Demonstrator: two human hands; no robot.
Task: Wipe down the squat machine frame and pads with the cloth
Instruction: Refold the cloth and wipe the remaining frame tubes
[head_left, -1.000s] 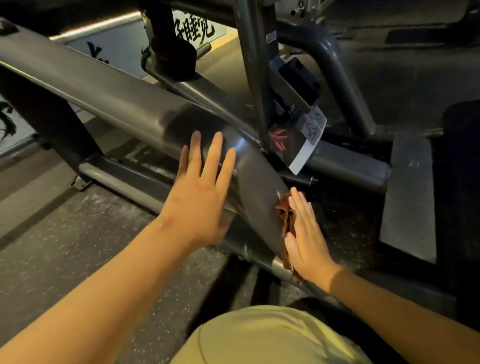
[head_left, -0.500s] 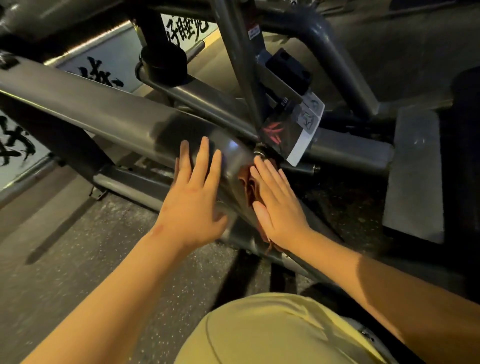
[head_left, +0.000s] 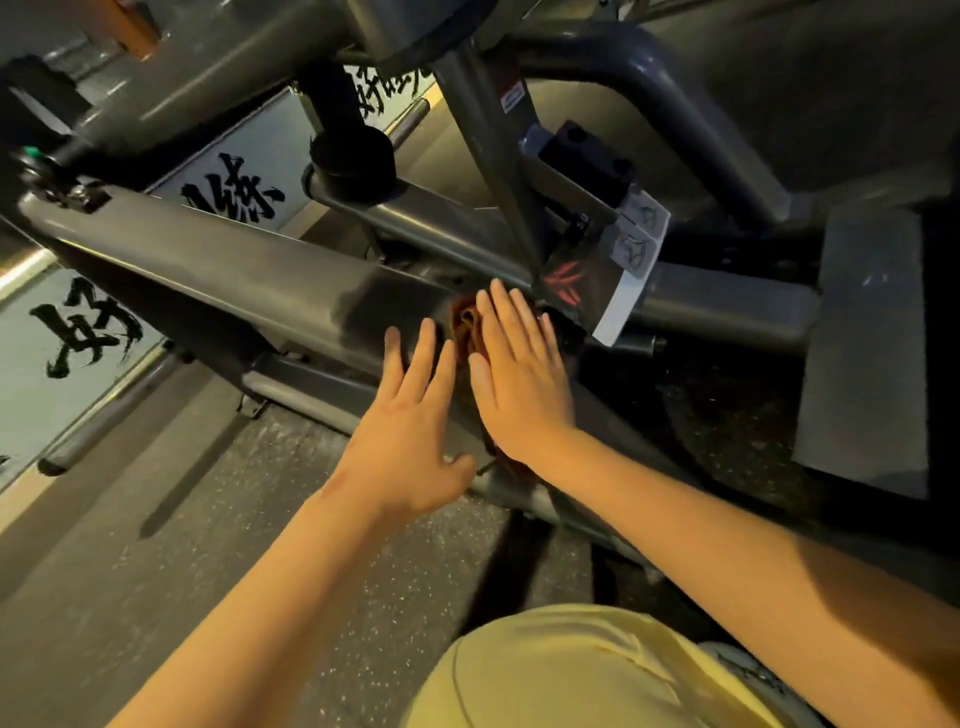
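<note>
Head view: right hand (head_left: 519, 374) flat, fingers straight, pressing brown cloth (head_left: 462, 325) on sloped frame beam (head_left: 234, 270) nr upright joint. Left hand (head_left: 410, 431) flat, fingers spread, bracing on beam just beside it. 2 risks: bunched cloth slips from under palm; fingertips snag on label plate (head_left: 597, 283) edge.

Gym, I'd say. A heavy grey steel squat machine frame (head_left: 218, 270) fills my view. Below the frame is speckled rubber floor (head_left: 182, 545), on its upright a label sticker (head_left: 618, 280). Right of it lies a flat grey plate (head_left: 867, 338), behind it white wall panels (head_left: 234, 171) with black brush lettering.
</note>
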